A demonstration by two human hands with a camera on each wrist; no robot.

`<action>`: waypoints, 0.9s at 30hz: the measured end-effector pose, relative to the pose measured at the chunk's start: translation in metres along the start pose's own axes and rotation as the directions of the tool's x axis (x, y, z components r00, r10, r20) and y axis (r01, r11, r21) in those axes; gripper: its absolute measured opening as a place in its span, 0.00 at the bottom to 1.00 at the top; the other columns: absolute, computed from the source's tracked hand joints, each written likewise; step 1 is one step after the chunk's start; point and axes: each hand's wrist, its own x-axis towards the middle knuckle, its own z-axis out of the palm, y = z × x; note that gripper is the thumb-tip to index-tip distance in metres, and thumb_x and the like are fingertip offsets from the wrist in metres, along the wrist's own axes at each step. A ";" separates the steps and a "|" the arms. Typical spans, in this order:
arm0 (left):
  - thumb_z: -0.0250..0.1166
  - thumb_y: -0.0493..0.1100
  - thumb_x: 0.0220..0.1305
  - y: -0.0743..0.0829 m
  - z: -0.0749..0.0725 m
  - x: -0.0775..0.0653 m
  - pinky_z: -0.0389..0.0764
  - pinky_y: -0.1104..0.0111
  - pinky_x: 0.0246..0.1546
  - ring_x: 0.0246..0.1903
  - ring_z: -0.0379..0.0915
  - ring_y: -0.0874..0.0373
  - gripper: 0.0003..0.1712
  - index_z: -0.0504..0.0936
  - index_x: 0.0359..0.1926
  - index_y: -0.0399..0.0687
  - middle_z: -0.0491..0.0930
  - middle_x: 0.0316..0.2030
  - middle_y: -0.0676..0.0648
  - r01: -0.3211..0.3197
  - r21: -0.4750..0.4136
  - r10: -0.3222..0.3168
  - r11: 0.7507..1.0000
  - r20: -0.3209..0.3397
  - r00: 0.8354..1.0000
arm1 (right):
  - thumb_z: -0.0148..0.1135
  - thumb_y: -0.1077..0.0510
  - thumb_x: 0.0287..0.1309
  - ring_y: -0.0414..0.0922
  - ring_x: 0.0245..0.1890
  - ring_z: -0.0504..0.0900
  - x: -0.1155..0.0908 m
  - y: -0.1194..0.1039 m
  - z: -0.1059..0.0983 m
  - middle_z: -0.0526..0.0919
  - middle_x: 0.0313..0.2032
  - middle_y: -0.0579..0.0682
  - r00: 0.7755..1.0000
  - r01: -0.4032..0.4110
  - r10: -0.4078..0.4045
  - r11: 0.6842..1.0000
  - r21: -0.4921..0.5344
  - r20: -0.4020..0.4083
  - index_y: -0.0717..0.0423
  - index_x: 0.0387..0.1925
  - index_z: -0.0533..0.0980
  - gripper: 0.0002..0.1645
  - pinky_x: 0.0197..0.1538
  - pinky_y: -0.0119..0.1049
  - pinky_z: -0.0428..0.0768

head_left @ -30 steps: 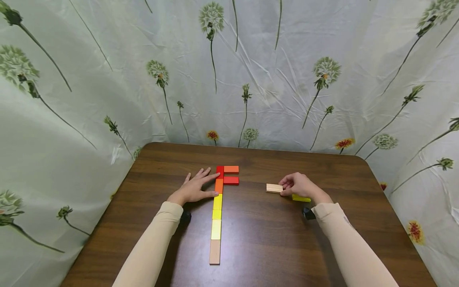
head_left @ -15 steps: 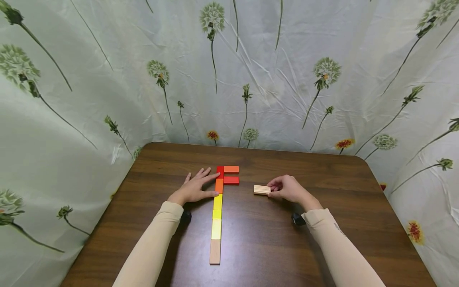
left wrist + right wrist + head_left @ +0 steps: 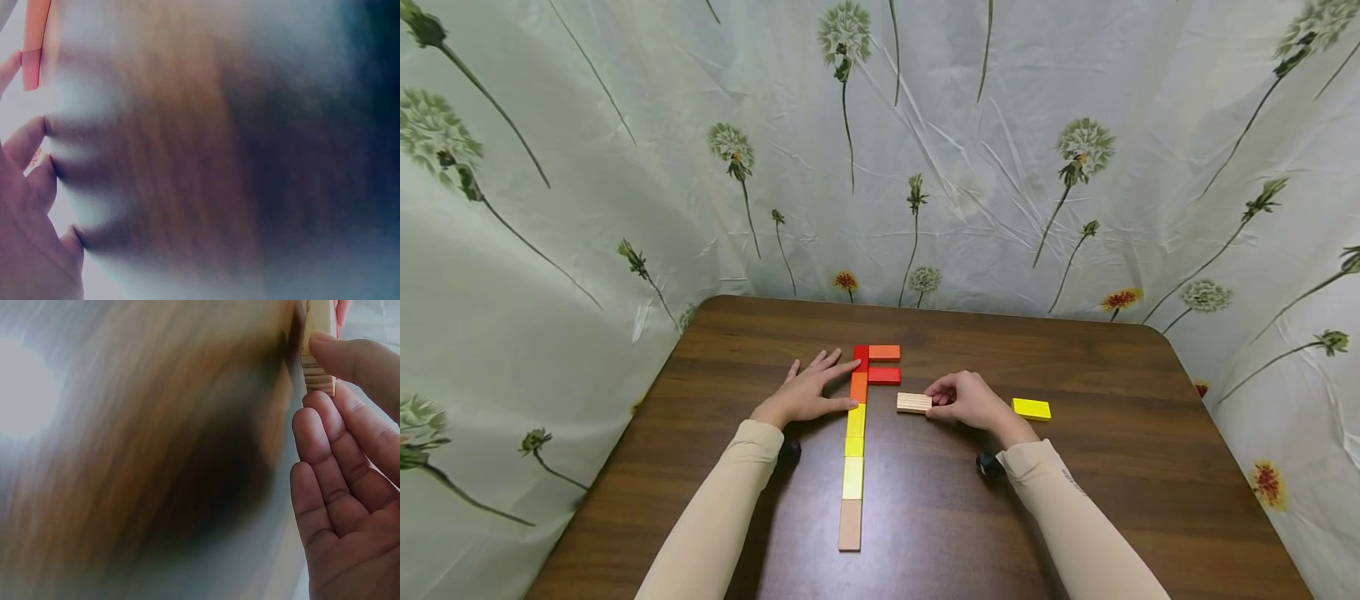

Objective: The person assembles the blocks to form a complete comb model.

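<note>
My right hand (image 3: 973,402) pinches one end of a plain wooden block (image 3: 913,403) with striped grain, low over the table. In the right wrist view, thumb and forefinger grip the wooden block (image 3: 321,356). My left hand (image 3: 808,392) lies with fingers spread beside a column of blocks, its index finger on the red block (image 3: 861,353) at the top and its thumb at the orange block (image 3: 858,388). Below follow yellow blocks (image 3: 855,421), a pale yellow one (image 3: 853,477) and a tan one (image 3: 850,525). Two blocks, orange-red (image 3: 883,352) and red (image 3: 883,377), stick out rightward from the column's top.
A yellow block (image 3: 1031,409) lies alone to the right, behind the right hand. The brown wooden table (image 3: 940,517) has rounded far corners. A pale curtain (image 3: 970,167) printed with dandelions hangs behind it.
My right hand has slid leftward with the wooden block, bringing it near the column and uncovering the yellow block on the right. The left hand has stayed put.
</note>
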 end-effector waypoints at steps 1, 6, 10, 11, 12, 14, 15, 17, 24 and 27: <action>0.65 0.77 0.65 0.000 0.000 0.000 0.30 0.28 0.80 0.87 0.36 0.35 0.52 0.61 0.84 0.69 0.48 0.87 0.41 0.001 -0.001 -0.001 1.000 0.000 1.000 | 0.81 0.59 0.58 0.38 0.35 0.81 0.002 -0.002 0.002 0.88 0.34 0.47 1.000 0.006 -0.006 1.000 0.001 0.002 0.60 0.45 0.88 0.15 0.41 0.27 0.81; 0.65 0.76 0.66 0.001 0.000 0.000 0.31 0.28 0.81 0.87 0.36 0.37 0.51 0.61 0.84 0.70 0.48 0.87 0.42 0.012 0.007 -0.012 1.000 0.006 1.000 | 0.82 0.60 0.57 0.37 0.34 0.81 0.010 -0.010 0.013 0.89 0.34 0.48 1.000 0.026 -0.026 1.000 0.010 0.003 0.61 0.44 0.88 0.15 0.41 0.26 0.81; 0.65 0.76 0.66 0.002 -0.001 0.001 0.32 0.28 0.81 0.87 0.36 0.37 0.51 0.60 0.84 0.72 0.47 0.87 0.43 0.026 0.019 -0.026 0.999 0.015 1.000 | 0.82 0.60 0.57 0.37 0.34 0.81 0.015 -0.015 0.021 0.89 0.34 0.48 1.000 0.029 -0.029 1.000 0.010 0.001 0.61 0.44 0.88 0.14 0.41 0.27 0.81; 0.65 0.76 0.66 0.002 -0.001 0.001 0.32 0.28 0.81 0.87 0.36 0.37 0.51 0.60 0.84 0.73 0.47 0.88 0.43 0.029 0.020 -0.029 0.999 0.017 0.999 | 0.82 0.60 0.57 0.37 0.34 0.81 0.016 -0.015 0.022 0.89 0.34 0.48 1.000 0.025 -0.025 1.000 0.011 0.001 0.61 0.44 0.88 0.14 0.41 0.27 0.81; 0.65 0.76 0.66 0.002 -0.001 0.001 0.32 0.29 0.81 0.87 0.36 0.37 0.51 0.59 0.84 0.73 0.47 0.88 0.43 0.032 0.021 -0.032 0.999 0.018 0.999 | 0.82 0.60 0.57 0.37 0.34 0.81 0.017 -0.016 0.023 0.89 0.34 0.48 1.000 0.023 -0.023 1.000 0.008 -0.002 0.60 0.44 0.88 0.14 0.41 0.27 0.82; 0.64 0.76 0.67 0.002 -0.002 0.002 0.32 0.28 0.81 0.87 0.36 0.37 0.51 0.60 0.84 0.73 0.47 0.88 0.43 0.031 0.021 -0.032 0.999 0.017 0.999 | 0.82 0.60 0.58 0.38 0.34 0.81 0.019 -0.018 0.025 0.89 0.35 0.47 1.000 0.014 -0.014 1.000 0.007 -0.001 0.59 0.44 0.89 0.14 0.42 0.28 0.82; 0.64 0.76 0.66 0.002 -0.002 0.002 0.32 0.29 0.81 0.87 0.36 0.38 0.51 0.59 0.85 0.73 0.47 0.88 0.43 0.033 0.022 -0.033 0.999 0.019 0.999 | 0.82 0.60 0.58 0.38 0.34 0.81 0.020 -0.019 0.026 0.89 0.35 0.47 1.000 0.008 -0.008 1.000 0.007 0.001 0.59 0.45 0.89 0.14 0.42 0.28 0.82; 0.65 0.76 0.66 0.002 -0.001 0.002 0.31 0.30 0.81 0.88 0.35 0.38 0.51 0.59 0.85 0.73 0.47 0.88 0.44 0.034 0.021 -0.035 0.999 0.021 0.999 | 0.82 0.60 0.58 0.38 0.35 0.80 0.021 -0.022 0.027 0.89 0.35 0.47 1.000 -0.004 0.004 1.000 0.006 0.006 0.59 0.45 0.89 0.14 0.42 0.28 0.82; 0.65 0.76 0.67 0.001 -0.001 0.000 0.32 0.29 0.81 0.87 0.36 0.38 0.50 0.60 0.84 0.73 0.48 0.87 0.43 0.014 0.020 -0.015 1.000 0.013 1.000 | 0.82 0.60 0.57 0.38 0.34 0.81 0.023 -0.028 0.032 0.89 0.35 0.47 1.000 0.000 0.000 1.000 0.005 0.009 0.59 0.45 0.89 0.15 0.42 0.28 0.82; 0.65 0.75 0.67 0.001 -0.001 -0.001 0.32 0.29 0.81 0.88 0.36 0.39 0.50 0.60 0.84 0.73 0.48 0.87 0.44 0.007 0.024 -0.007 1.000 0.009 1.000 | 0.82 0.60 0.57 0.38 0.34 0.81 0.025 -0.028 0.035 0.89 0.34 0.47 1.000 0.013 -0.013 1.000 0.010 0.008 0.60 0.45 0.89 0.15 0.41 0.28 0.83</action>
